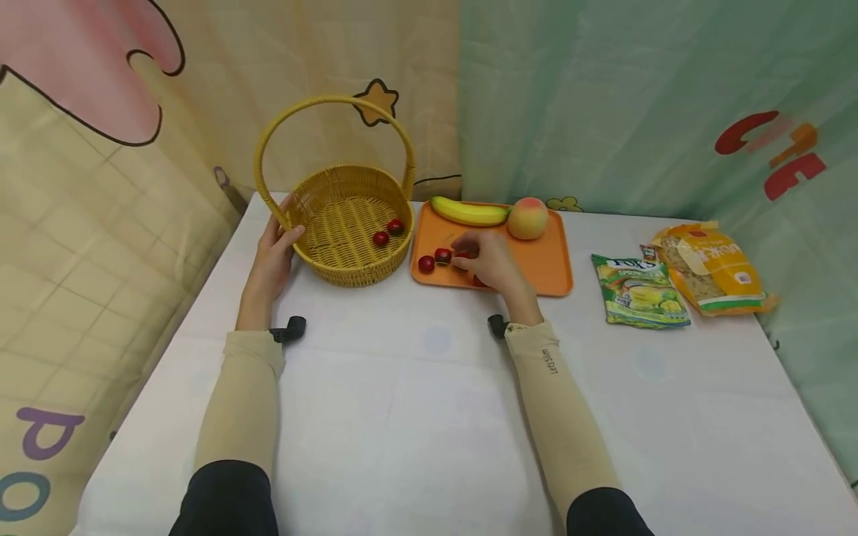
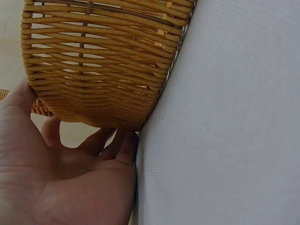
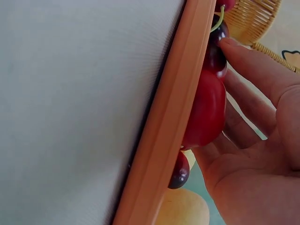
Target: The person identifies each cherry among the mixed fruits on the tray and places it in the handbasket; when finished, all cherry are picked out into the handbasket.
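Note:
My left hand [image 1: 269, 257] grips the yellow wicker basket [image 1: 348, 274] at its left side, thumb over the rim near the handle's base; in the left wrist view its fingers [image 2: 96, 140] lie behind the woven wall. Two red cherries [image 1: 380, 238] lie inside the basket. Over the orange tray [image 1: 546, 272], my right hand [image 1: 492, 260] pinches a dark red cherry [image 3: 215, 60] between thumb and fingers, which partly hide it. Other cherries [image 1: 426, 264] lie beside it, one of them a large red one [image 3: 206, 110] close to the right wrist camera.
A banana [image 1: 469, 214] and a peach [image 1: 527, 219] lie along the tray's back edge. On the right of the white table [image 1: 375, 417] are a green packet [image 1: 640, 292] and a yellow bag [image 1: 713, 272]. Patterned curtains [image 1: 576, 97] hang behind the table.

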Available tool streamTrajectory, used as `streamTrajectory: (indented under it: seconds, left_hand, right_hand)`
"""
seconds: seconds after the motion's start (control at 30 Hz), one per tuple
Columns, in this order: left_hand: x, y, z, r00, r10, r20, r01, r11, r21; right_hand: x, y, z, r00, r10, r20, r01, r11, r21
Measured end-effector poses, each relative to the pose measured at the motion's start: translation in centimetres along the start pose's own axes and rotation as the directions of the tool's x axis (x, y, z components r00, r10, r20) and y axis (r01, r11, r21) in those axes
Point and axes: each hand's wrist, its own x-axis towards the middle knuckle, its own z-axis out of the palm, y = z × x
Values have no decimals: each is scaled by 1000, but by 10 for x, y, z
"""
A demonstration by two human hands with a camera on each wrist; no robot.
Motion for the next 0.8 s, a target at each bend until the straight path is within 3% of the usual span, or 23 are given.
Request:
streamTrajectory:
  seconds: [0.33,0.8]
  left_hand:
    - [-2,1,-1,1000,-9,1,9,1000,5]
    - [-4,3,1,1000,-8,12,8,1000,5]
  right_hand:
    - [-5,9,-18,993,79,86,-80,997,4]
    - [-4,8,-12,995,67,74,-67,998,-10]
